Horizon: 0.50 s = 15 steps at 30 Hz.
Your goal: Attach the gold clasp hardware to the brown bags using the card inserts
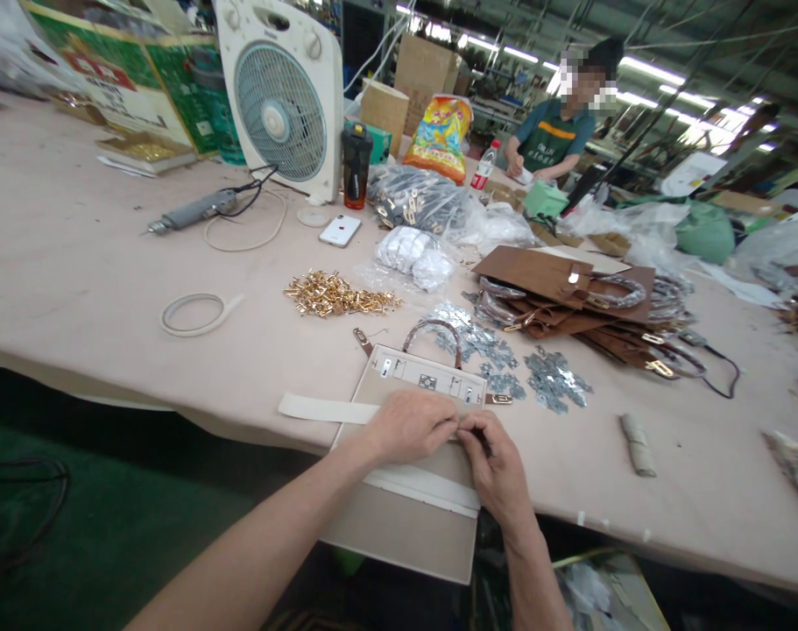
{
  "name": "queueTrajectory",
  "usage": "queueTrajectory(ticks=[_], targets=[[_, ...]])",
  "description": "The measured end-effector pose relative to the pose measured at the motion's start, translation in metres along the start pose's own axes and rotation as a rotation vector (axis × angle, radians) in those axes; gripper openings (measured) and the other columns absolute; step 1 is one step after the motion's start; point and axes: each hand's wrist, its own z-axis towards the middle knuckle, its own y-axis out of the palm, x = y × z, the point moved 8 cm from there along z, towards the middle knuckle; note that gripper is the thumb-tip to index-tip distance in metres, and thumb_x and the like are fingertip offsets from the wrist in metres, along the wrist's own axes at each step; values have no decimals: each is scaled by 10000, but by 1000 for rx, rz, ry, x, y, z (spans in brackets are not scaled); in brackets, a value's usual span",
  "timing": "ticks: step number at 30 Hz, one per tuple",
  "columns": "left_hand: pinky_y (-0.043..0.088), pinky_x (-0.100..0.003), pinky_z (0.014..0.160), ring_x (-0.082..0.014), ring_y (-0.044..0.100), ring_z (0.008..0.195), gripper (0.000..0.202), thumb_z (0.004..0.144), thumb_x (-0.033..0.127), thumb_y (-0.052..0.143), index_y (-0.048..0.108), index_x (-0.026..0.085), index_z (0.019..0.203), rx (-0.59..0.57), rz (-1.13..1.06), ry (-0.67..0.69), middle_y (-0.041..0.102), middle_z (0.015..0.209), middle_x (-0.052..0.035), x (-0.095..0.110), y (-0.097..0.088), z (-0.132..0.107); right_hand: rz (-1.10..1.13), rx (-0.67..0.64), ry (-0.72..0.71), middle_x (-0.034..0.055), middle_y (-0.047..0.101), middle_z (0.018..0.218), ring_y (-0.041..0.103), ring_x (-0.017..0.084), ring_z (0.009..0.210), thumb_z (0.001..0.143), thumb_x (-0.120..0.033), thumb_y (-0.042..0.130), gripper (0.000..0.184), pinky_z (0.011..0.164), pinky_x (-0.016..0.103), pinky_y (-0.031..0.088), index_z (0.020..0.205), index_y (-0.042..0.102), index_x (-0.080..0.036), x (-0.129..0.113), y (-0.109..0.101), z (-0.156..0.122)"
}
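Note:
A beige handbag panel (pixel 399 530) lies at the table's front edge and overhangs it. Its far end carries a brown, plastic-wrapped handle (pixel 433 324), small metal plates and two straps with gold fittings. My left hand (pixel 412 427) is closed over the panel, fingertips pinched together. Opposite it, my right hand (pixel 497 460) is pinched too, its fingertips meeting those of the left. What sits between the fingers is hidden. A loose white strip (pixel 326 409) runs out to the left from beneath my left hand. Nearer me, a white band (pixel 434 492) crosses the panel.
Beyond the panel lie gold fasteners (pixel 339 294) and flat metal plates (pixel 556 379). Brown bag parts (pixel 569 294) are stacked at right, near a small beige roll (pixel 637 445). Tape (pixel 194 314), an electric screwdriver (pixel 194 212), phone (pixel 340 230) and fan (pixel 281 109) are at left. A person (pixel 553 131) works behind.

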Motion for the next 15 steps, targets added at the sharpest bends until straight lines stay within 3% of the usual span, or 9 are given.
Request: queueTrajectory(ticks=[4, 9, 11, 15], targets=[[451, -286, 734, -188, 668, 822, 193, 1025, 281, 525, 655, 214, 899, 28, -76, -96, 737, 889, 2, -11, 0, 2, 99, 63, -32, 53, 635, 976, 616, 221, 952, 1035, -230, 570, 72, 861, 371, 494, 983, 616, -251, 2, -9, -7], [458, -292, 748, -194, 668, 835, 183, 1034, 269, 510, 642, 207, 923, 62, -50, -56, 727, 894, -11, -9, -3, 2, 347, 398, 33, 37, 595, 919, 624, 217, 910, 1025, -306, 601, 76, 853, 389, 525, 982, 577, -247, 28, -45, -18], [455, -296, 721, -200, 659, 814, 192, 1025, 269, 519, 622, 203, 878, 40, 25, -13, 715, 873, -19, -3, -2, 1, 305, 400, 59, 59, 617, 969, 630, 232, 964, 1019, -345, 612, 108, 897, 413, 529, 989, 595, -243, 30, -50, -13], [455, -301, 694, -204, 654, 800, 194, 1022, 269, 511, 604, 202, 865, 30, 105, 28, 706, 875, -26, 4, 0, 1, 142, 246, 86, 116, 601, 1265, 563, 273, 1250, 1006, -401, 632, 180, 1076, 454, 448, 965, 665, -229, 20, -49, 15]])
